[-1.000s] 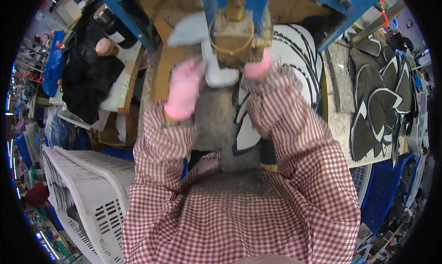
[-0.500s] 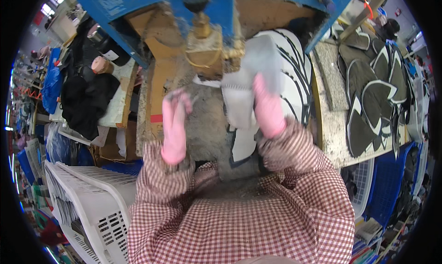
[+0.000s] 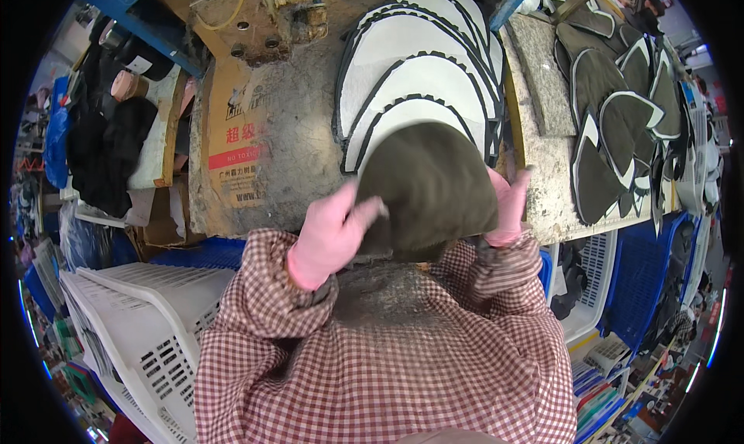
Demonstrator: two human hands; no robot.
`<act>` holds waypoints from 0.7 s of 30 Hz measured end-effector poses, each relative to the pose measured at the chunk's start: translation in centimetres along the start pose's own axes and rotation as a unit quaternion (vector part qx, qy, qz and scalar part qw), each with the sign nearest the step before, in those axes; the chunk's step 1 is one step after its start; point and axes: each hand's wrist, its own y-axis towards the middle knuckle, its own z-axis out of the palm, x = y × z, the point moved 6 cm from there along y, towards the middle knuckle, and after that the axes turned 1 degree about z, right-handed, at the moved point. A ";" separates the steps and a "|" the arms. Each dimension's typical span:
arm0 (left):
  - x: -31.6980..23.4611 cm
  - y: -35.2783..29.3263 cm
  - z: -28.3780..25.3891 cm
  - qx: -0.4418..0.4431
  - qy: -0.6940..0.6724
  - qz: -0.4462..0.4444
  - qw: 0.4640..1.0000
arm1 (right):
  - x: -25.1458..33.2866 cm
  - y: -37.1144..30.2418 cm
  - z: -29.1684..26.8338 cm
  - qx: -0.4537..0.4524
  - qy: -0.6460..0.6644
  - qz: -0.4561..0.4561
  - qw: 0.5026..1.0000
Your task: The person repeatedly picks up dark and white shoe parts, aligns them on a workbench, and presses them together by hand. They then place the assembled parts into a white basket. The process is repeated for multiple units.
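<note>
A dark olive, dome-shaped fabric piece, like a slipper upper, is held up in front of me. My left hand, in a pink glove, is closed at its left edge with the fingers bent. On the right edge, my right hand, also pink-gloved, grips the same piece, its thumb pointing up and outward. Part of the right fingers is hidden behind the fabric. Just beyond lie several overlapping white curved pieces with black notched borders, the nearest partly covered by the dark piece.
A flattened cardboard sheet covers the worn bench's left part. Dark, white-edged fabric pieces pile on the right table. A white plastic basket stands at lower left. Black cloth hangs off the left table. Blue machine framing rises at far left.
Both hands have drawn closer together and now hold the dark fabric piece. A pale grey piece under the right hand is gone from sight. The view has shifted, showing more of the white pieces.
</note>
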 end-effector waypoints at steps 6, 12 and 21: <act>4.5 1.4 3.3 -0.040 -0.066 -0.003 0.997 | 3.4 -0.4 0.1 -0.033 -0.348 -0.079 0.934; 8.7 3.8 4.8 -0.104 0.144 -0.056 0.983 | 2.8 5.9 -1.5 -0.088 -0.571 -0.193 0.793; 11.9 5.5 4.3 -0.094 0.208 0.000 0.974 | -0.6 6.4 -5.1 -0.146 -0.522 -0.157 0.826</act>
